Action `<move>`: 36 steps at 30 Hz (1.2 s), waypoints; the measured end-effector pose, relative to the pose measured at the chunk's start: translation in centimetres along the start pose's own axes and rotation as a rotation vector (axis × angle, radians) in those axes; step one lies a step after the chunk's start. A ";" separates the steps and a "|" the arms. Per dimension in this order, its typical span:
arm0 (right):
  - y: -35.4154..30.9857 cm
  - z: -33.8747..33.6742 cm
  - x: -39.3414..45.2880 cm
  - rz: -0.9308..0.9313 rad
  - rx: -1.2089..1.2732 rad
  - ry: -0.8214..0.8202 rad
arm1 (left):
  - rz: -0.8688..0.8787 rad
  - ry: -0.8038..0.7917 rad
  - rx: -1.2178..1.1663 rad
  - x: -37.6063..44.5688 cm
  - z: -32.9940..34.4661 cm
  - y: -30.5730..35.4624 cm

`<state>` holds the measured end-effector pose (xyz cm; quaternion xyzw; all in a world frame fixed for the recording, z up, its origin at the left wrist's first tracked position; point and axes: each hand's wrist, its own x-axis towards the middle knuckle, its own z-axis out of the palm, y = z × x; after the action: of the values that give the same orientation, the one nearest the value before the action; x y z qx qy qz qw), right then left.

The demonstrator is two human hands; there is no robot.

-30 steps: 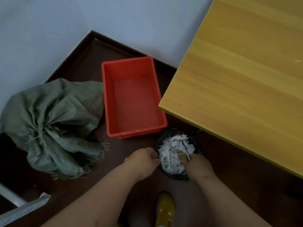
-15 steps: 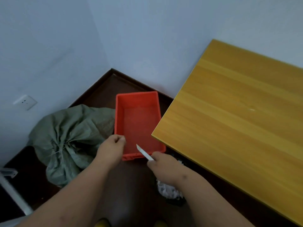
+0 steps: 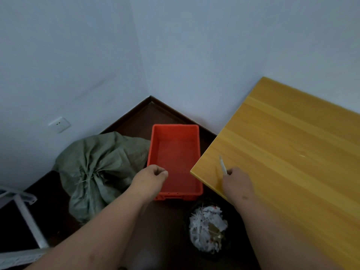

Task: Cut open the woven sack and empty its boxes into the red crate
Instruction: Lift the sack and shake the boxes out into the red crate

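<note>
A grey-green woven sack [image 3: 99,168], tied shut at its neck, lies bulging on the dark floor by the left wall. To its right stands the red crate [image 3: 175,131] with nothing in it. My left hand [image 3: 150,178] hovers with curled fingers over the crate's near left corner, holding nothing. My right hand [image 3: 236,184] is over the near corner of the wooden table [image 3: 292,152] and grips a thin white blade [image 3: 222,165] that points up and away. No boxes are visible; the sack hides its contents.
A black bin [image 3: 209,230] full of shredded white paper stands on the floor below the crate, under the table's edge. White metal rails [image 3: 25,217] lie at the lower left. A wall socket [image 3: 59,124] sits above the sack.
Both hands left the bin and rose. My right hand came up holding the white blade and moved right over the table corner. The view tilted up toward the walls.
</note>
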<state>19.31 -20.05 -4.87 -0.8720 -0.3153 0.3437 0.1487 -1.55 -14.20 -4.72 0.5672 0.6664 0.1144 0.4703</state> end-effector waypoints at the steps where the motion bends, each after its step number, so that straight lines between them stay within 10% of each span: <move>1: 0.2 0.0 0.3 -0.007 -0.036 0.021 | 0.001 -0.002 0.003 0.0 0.0 -0.1; 12: -0.2 1.3 1.5 -0.085 -0.278 0.359 | -0.130 0.061 0.007 1.8 -3.2 -5.2; 16: -5.0 4.2 0.6 -0.385 -0.210 0.422 | -0.180 0.104 0.015 3.0 -5.6 -8.1; 22: -14.2 12.9 -1.4 -0.663 -0.235 0.093 | -0.323 0.115 -0.017 6.6 -10.9 -15.6; 36: -27.7 40.5 2.8 -0.238 -0.385 -0.638 | -0.645 0.177 -0.303 21.5 -26.4 -32.1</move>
<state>-19.54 4.46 -22.28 -0.6906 -0.5031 0.5127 -0.0842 -40.54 3.80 -23.36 0.2400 0.8244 0.1062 0.5015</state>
